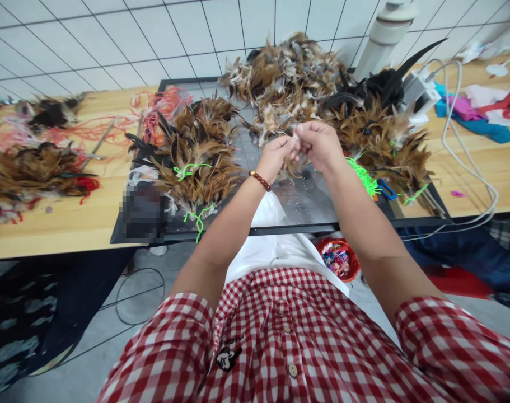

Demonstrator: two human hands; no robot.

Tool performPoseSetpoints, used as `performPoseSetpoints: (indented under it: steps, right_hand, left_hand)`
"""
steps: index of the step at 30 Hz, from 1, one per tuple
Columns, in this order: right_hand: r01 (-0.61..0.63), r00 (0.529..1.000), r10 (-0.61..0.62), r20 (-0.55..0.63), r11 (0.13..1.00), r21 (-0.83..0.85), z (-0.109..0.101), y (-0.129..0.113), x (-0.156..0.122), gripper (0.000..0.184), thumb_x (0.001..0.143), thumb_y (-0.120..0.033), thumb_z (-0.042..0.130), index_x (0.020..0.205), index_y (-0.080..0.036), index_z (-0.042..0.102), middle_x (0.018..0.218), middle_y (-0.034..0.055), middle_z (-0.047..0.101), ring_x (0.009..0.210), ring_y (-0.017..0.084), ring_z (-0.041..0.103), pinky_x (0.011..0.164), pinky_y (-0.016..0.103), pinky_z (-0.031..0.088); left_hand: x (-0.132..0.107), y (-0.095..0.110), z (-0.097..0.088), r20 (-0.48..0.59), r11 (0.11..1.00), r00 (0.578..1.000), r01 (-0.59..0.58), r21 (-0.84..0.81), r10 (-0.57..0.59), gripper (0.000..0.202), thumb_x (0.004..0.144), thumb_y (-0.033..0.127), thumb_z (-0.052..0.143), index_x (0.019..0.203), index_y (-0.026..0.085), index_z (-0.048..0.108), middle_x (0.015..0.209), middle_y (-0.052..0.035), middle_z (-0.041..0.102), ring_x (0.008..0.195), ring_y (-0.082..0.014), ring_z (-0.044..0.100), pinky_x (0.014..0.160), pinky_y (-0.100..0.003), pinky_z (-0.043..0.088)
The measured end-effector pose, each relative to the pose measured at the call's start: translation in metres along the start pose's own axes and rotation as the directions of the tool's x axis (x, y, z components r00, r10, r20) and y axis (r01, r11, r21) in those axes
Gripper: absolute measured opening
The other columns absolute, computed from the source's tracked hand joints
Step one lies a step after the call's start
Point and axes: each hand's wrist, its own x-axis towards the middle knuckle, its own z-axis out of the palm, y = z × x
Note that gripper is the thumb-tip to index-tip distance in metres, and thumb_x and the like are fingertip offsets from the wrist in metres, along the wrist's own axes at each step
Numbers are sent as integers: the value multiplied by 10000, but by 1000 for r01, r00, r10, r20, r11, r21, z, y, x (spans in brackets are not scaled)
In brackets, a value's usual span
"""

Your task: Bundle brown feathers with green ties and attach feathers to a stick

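My left hand point(276, 155) and my right hand point(321, 145) meet above a dark glass board point(305, 207), fingertips pinched together on a small bunch of brown feathers point(295, 146). A bead bracelet point(260, 180) circles my left wrist. Just behind the hands lies a big loose heap of brown and grey feathers point(286, 73). To the left of my hands sit tied feather bundles point(196, 162) with green ties point(187, 169). To the right lie more bundles point(384, 140) with green string point(364, 176).
Wooden tables point(70, 218) flank the board. More feather bundles point(28, 173) and red strings point(87, 131) lie at left. White cables point(460, 157), a white device point(420, 92) and coloured cloth point(477, 117) are at right. A red bowl point(337, 258) sits below the table edge.
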Motion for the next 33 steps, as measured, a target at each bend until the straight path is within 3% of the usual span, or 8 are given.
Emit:
performPoseSetpoints:
  steps: [4,10,15,19,23,28,31,33]
  right_hand:
    - [93,992,-98,-78,993,-70,-5,4,5,407,862,-636,770,877,-236,693,626,-39,517,617,109,591,538,236,467]
    - [139,990,-133,57,981,-138,5,7,-1,455,767,-648,856,885,-237,700,705,-2,625,673,156,643,558,292,505]
    - [211,948,-271,-168,928,-306,-16,16,15,398,894,-580,746,798,-199,687,703,18,626,733,171,667,623,309,535]
    - [207,943,-320,-96,784,-585,-29,9,15,339,892,-493,742,789,-171,719,739,38,673,798,190,679,728,349,558]
    - [81,990,-144,-6,593,-801,-15,-6,-3,169,829,-335,778,795,-171,754,741,51,701,802,221,687,792,383,558]
    - [-116,990,-43,-132,265,-957,5,-12,-18,195,847,-376,747,826,-184,773,873,126,747,1012,350,711,906,483,544]
    - [-137,990,-16,-143,205,-969,10,-8,-18,227,847,-407,735,852,-182,772,951,152,761,1043,367,706,913,486,542]
    - [-114,993,-1,-118,250,-962,9,-5,-16,158,821,-340,727,844,-189,766,930,128,765,989,327,709,891,441,543]
  left_hand:
    - [0,3,0,-33,998,999,13,-60,-15,378,947,466,717,751,175,576,662,40,609,654,-76,664,733,-212,563]
    - [1,1,1,-49,997,997,52,-61,-55,348,936,440,738,766,179,584,582,65,517,553,-63,586,617,-186,503]
    - [9,0,-5,-119,992,992,15,-125,-30,346,948,481,711,806,186,599,563,74,443,510,-55,523,597,-192,501]
    - [17,8,-18,-337,980,940,-120,-160,60,370,951,559,674,845,211,605,569,69,428,493,-53,475,521,-171,426]
    - [21,14,-29,-473,973,878,-169,-159,76,409,958,573,652,790,210,565,560,68,410,456,-48,402,454,-173,322]
    - [22,11,-28,-505,974,861,-164,-154,65,479,936,671,608,809,210,581,552,65,406,434,-44,374,428,-176,263]
    - [23,8,-25,-499,979,863,-161,-125,78,492,925,699,600,848,212,610,551,64,415,430,-41,364,426,-174,255]
    - [24,5,-25,-488,984,869,-147,-101,80,461,928,673,623,865,216,623,557,62,430,439,-43,379,430,-175,258]
